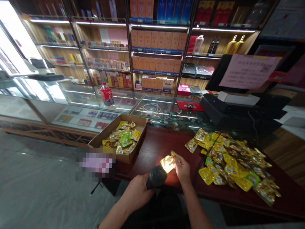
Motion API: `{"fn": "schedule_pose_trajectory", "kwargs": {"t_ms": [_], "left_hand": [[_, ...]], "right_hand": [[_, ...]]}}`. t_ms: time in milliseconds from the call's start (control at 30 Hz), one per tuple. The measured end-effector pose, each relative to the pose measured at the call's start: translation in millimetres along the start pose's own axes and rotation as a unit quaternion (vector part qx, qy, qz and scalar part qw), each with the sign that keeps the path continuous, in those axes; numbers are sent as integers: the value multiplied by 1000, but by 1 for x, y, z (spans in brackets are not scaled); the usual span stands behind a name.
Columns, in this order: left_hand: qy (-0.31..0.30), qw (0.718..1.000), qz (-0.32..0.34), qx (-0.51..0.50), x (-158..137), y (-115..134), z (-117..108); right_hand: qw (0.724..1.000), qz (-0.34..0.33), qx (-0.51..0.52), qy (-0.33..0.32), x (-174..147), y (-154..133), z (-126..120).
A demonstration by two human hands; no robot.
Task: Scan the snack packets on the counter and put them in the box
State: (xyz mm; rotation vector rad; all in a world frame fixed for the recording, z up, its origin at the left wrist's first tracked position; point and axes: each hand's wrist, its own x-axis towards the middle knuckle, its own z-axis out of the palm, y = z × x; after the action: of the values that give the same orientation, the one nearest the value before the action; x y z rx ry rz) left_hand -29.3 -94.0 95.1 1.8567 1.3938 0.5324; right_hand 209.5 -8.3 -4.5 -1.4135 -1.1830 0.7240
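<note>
My left hand (139, 191) is wrapped round a black handheld barcode scanner (157, 177), whose light falls on a gold snack packet (167, 162). That packet is pinched in my right hand (182, 169), just above the dark red table (154, 141). To the left stands an open cardboard box (131, 158) with several gold, yellow and green snack packets (126, 139) in it. On the right side of the table lies a loose pile of similar packets (230, 164), in gold, yellow and green.
A black cable (211, 148) runs over the pile. Behind the table are a glass display counter (122, 108), a red-labelled bottle (107, 94), a mouse (190, 106) on a red pad, and a monitor (219, 75) with paper on it. Stocked shelves (158, 54) line the wall.
</note>
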Motion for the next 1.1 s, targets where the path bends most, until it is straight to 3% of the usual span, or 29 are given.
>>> {"fn": "schedule_pose_trajectory", "kwargs": {"t_ms": [200,500,800,967,1100], "left_hand": [[3,1000,-26,5,1,0,2],[-10,999,-46,-3,1,3,3],[-26,999,-26,20,-8,3,13],[-6,999,-42,2,-12,-3,18],[-3,999,-47,-7,-12,-5,20]], "right_hand": [[998,-44,-41,-21,1,4,2],[996,-35,-55,-57,0,3,1],[996,31,-62,-48,1,2,1],[995,67,-58,-42,7,13,-1],[996,63,-25,-56,5,11,-2]]}}
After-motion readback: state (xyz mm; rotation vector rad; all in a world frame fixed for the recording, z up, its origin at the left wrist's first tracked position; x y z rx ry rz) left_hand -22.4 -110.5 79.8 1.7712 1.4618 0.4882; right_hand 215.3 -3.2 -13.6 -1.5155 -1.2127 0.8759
